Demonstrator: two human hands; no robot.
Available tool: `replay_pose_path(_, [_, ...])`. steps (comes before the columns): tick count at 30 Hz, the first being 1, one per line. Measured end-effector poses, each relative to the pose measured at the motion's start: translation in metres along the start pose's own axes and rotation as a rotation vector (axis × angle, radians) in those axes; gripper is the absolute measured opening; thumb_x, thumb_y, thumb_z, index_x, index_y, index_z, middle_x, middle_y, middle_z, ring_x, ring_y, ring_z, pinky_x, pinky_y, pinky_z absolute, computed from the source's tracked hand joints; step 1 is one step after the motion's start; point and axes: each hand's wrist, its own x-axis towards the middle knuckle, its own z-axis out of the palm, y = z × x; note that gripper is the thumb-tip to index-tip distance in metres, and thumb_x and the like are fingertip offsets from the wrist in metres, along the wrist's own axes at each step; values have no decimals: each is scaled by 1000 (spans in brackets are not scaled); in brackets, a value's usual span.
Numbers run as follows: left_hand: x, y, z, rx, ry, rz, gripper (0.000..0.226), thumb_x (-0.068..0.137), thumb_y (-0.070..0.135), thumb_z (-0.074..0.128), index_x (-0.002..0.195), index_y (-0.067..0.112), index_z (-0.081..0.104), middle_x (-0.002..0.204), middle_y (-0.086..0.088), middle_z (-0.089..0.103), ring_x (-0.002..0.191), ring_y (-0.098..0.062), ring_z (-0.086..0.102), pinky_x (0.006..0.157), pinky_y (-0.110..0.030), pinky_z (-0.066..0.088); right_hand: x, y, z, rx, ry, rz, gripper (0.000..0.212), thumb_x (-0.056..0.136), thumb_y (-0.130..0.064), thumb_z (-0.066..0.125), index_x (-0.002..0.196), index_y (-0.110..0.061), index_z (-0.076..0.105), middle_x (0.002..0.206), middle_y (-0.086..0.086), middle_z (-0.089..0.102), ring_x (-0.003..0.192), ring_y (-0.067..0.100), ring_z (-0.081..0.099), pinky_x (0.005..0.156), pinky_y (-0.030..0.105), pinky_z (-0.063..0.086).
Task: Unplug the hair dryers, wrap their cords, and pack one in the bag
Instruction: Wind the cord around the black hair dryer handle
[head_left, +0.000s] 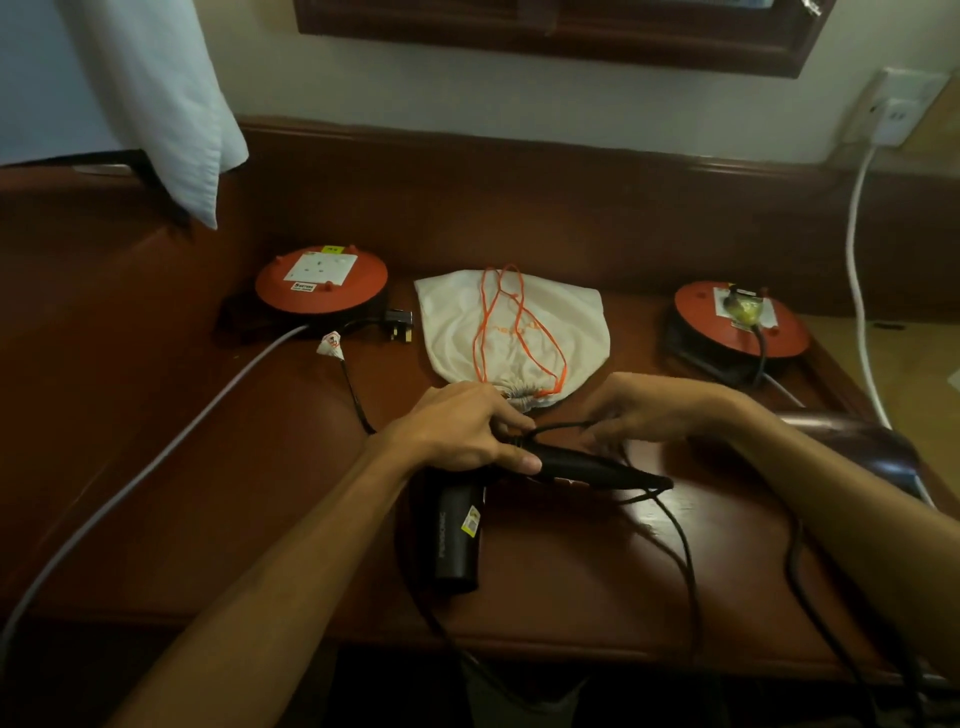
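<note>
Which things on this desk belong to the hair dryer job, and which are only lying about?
Belong to the job:
- hair dryer, left hand gripping its handle
- its black cord, right hand at a loop
- white drawstring bag
- two red extension reels

Lying about:
- white cloth hanging at top left
- wall socket with white cable

Left hand (467, 434) covers part of the hair dryer (457, 535) handle. Right hand (654, 410) fingers are blurry, can't tell if they pinch the cord (680, 551). Cord runs off the bottom edge. Dryer label (471, 521) too small to read.
</note>
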Motion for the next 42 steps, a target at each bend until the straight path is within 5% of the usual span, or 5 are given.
replay_pose_path(13, [3,-12,-4,-134,-1,-7,50,71,74,72,116,54,69,114,15,71,113,-6,60,100,-44,46,-60,-41,59,404,173,-190,36,103,-19,54,137,-28,62,66,4,61,55,15,53,54,32,47])
replay_pose_path(16, [-1,-22,-7,-277,-49,60,56,68,79,70,116,52,71,107,14,74,106,-3,65,100,-44,50,-53,-49,92,380,298,-205,40,102,-8,54,138,-22,60,90,-36,68,84,-13,64,76,13,51])
replay_pose_path(24, [-9,-22,-3,-334,6,69,45,73,79,67,109,54,74,105,18,72,108,-4,64,102,-47,50,-40,-47,125,225,586,-252,47,98,-5,59,135,-34,60,131,-33,54,123,-23,45,96,2,38])
replay_pose_path(31, [-23,-31,-3,-621,213,126,25,83,33,81,107,27,81,102,6,76,100,-4,69,79,-23,55,-53,-41,136,994,319,-93,24,103,-22,51,113,-21,73,68,13,41,45,22,35,42,29,35])
replay_pose_path(42, [-48,-35,-1,-721,232,183,29,88,4,74,117,3,74,86,25,74,92,3,69,76,-14,52,16,-30,77,362,379,-125,23,92,-26,71,86,-4,72,67,-1,66,60,22,62,58,42,57])
